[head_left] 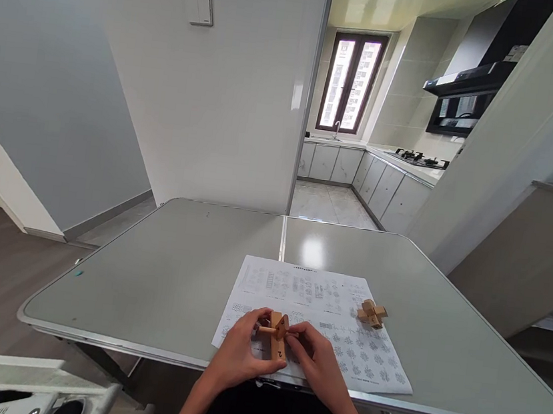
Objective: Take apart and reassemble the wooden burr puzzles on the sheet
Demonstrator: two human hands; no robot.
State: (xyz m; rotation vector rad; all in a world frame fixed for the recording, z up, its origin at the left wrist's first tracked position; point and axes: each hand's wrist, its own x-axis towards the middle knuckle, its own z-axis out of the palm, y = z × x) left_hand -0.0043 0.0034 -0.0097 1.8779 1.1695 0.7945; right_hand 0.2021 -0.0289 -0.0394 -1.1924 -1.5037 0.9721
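Observation:
A wooden puzzle piece set (277, 335) made of crossed sticks, one marked with a 2, is held over the near edge of a printed instruction sheet (324, 307). My left hand (238, 353) grips it from the left, fingers curled round a stick. My right hand (315, 359) pinches it from the right side. A second assembled wooden cross puzzle (372, 313) lies on the sheet to the right, apart from both hands.
The sheet lies on a grey folding table (172, 275) with a metal rim and a centre seam. A white wall panel stands behind it; a kitchen with cabinets (384, 187) opens beyond. A white object (31, 398) sits low at the left.

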